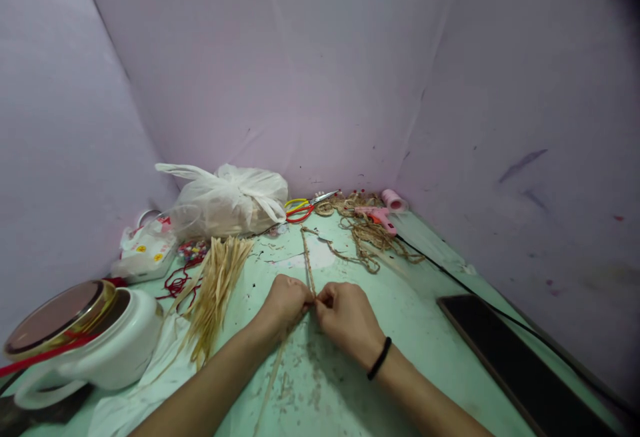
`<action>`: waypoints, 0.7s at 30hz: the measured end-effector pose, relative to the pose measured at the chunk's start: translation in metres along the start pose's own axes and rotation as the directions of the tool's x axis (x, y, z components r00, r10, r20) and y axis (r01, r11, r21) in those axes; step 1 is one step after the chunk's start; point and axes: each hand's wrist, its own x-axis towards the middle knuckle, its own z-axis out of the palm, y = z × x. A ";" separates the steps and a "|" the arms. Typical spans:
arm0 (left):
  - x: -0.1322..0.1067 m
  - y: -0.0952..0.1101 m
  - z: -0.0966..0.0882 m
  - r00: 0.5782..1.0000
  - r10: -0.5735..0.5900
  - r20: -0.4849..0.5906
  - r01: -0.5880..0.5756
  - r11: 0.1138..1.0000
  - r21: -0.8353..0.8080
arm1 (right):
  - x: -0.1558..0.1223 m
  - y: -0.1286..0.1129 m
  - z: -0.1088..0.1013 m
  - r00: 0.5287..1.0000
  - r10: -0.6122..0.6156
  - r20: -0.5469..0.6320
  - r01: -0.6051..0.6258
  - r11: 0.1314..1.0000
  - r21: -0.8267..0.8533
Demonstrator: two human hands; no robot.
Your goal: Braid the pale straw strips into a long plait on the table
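Observation:
My left hand (289, 302) and my right hand (346, 317) meet at the middle of the green table (400, 370), both closed in a pinch. Between their fingertips is the near end of a thin braided cord (308, 260), straw-brown, which runs away from me over the table top. A loose pale strand (273, 377) trails from under my left hand towards the near edge. The exact crossing of strands at my fingertips is too small to make out. A black band circles my right wrist.
Left: a bundle of dry straw strips (220, 290), red yarn (177, 284), a white teapot-like vessel (125, 344), a knotted plastic bag (235, 197). Back: scissors (303, 210), tangled brown cord (365, 237), a pink glue gun (383, 217), a pink spool (394, 201). Right: a dark flat panel (510, 357) and black cable (465, 287).

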 end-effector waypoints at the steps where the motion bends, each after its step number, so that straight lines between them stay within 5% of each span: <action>1: -0.001 0.001 0.000 1.000 -0.022 0.018 0.022 0.999 -0.033 | -0.004 -0.002 0.002 0.999 -0.039 -0.023 0.038 0.998 -0.059; 8: -0.002 0.002 -0.007 0.997 -0.025 0.079 0.032 0.995 -0.091 | -0.024 -0.007 0.016 0.967 -0.255 0.006 0.246 0.924 -0.292; 11: -0.001 0.001 -0.011 0.998 -0.026 0.064 0.032 0.994 -0.108 | -0.020 -0.003 0.012 0.964 -0.263 -0.036 0.256 0.956 -0.142; 15: -0.001 0.004 -0.016 0.987 -0.036 0.155 0.057 0.990 -0.131 | -0.002 0.005 0.001 0.978 0.029 -0.205 0.029 0.961 0.276; 18: -0.001 0.007 -0.019 0.980 -0.029 0.198 0.058 0.988 -0.142 | 0.009 0.004 -0.002 0.970 0.218 0.112 -0.240 0.755 0.610; 21: 0.000 0.006 -0.020 0.978 -0.030 0.205 0.059 0.989 -0.135 | 0.011 -0.002 0.000 0.878 0.182 0.442 -0.466 0.530 0.708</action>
